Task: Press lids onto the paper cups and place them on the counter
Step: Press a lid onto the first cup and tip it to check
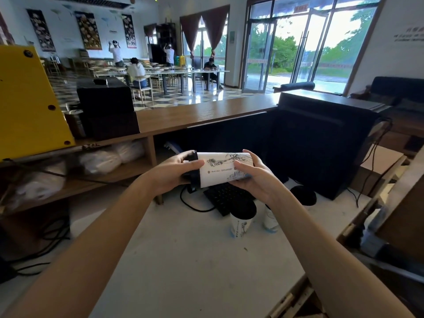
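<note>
Above the pale desk [183,260], both hands hold one white paper cup [220,171] sideways in the air, its printed side with ink-line drawings facing the camera. A black lid [193,167] sits on the cup's mouth, which points to the person's left. The left hand [176,173] wraps the lid end — thumb lying across the front of the cup just past the lid's rim, fingers [188,154] curled over the top and closed on it. The right hand [252,175] cups the base end, thumb pressed on the printed wall and fingers bent over the upper edge, gripping it too.

Below the hands, two more cups stand upright on the desk. The nearer one [242,220] wears a black lid; the other [270,220], just to its right, is partly hidden behind the right forearm, so its top cannot be made out. A black keyboard [226,197] lies behind them, with a cable [190,204] looping off its left side, and a round black thing [302,195] rests farther right — whether it is a lid or a stack of them cannot be told.

Beyond the desk runs a long wooden counter [195,113] with a black box [106,106] on its left part and a yellow panel [25,102] at the far left.
</note>
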Demonstrator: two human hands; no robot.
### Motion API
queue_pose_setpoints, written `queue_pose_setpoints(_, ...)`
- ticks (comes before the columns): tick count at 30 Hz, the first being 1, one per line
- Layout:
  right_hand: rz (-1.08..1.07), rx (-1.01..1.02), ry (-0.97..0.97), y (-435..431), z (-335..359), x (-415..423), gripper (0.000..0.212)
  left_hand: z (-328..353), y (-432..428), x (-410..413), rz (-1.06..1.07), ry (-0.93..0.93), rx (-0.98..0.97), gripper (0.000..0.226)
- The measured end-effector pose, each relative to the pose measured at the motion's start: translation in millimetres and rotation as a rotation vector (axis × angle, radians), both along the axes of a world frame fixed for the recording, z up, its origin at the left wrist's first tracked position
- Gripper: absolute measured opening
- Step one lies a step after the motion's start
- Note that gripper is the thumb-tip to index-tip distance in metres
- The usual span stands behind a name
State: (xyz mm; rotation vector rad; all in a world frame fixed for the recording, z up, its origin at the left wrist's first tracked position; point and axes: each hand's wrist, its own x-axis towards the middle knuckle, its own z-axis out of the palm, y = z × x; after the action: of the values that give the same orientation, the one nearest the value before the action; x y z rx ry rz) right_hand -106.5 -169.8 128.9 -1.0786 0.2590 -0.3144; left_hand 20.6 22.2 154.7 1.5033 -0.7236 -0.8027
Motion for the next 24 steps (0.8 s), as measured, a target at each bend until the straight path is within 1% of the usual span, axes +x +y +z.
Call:
queue_pose_setpoints(2, -0.015, 0.056, -0.005, 0, -6, 3, 0.058, -8, 0, 1, 0.004, -0.035, 0.024, 0.062)
queue_pose_setpoints(4, -0.018, 0.114, -0.008, 3, -7, 5, 0.044, -16, -1, 3, 0.000, -0.105, 0.047, 0.068)
queue_pose_setpoints(6, -0.021, 0.192, -0.031, 7, -4, 9, 0.028, -20, -1, 5, 0.025, -0.179, 0.065, 0.083)
queue_pose_setpoints(8, -0.039, 0.231, -0.053, 9, 3, 16, 0.019, -21, -4, 8, 0.068, -0.207, 0.050, 0.095)
queue_pose_setpoints(10, -0.070, 0.247, -0.068, 9, 14, 24, 0.015, -19, -9, 10, 0.101, -0.202, 0.023, 0.093)
queue_pose_setpoints(12, -0.097, 0.246, -0.083, 6, 26, 33, 0.015, -15, -15, 11, 0.095, -0.174, 0.020, 0.081)
queue_pose_setpoints(15, -0.109, 0.143, -0.093, 2, 46, 44, 0.011, -7, -24, 14, 0.080, -0.165, 0.053, 0.067)
queue_pose_setpoints(17, -0.100, 0.038, -0.088, 0, 57, 50, 0.010, -3, -29, 16, 0.090, -0.161, 0.081, 0.062)
queue_pose_setpoints(19, -0.079, -0.062, -0.080, -3, 67, 55, 0.013, 2, -33, 16, 0.075, -0.153, 0.115, 0.058)
queue_pose_setpoints(21, -0.063, -0.135, -0.066, -6, 75, 60, 0.019, 5, -35, 18, 0.046, -0.153, 0.126, 0.061)
queue_pose_setpoints(24, -0.063, -0.197, -0.054, -10, 85, 64, 0.032, 6, -38, 23, 0.048, -0.147, 0.097, 0.077)
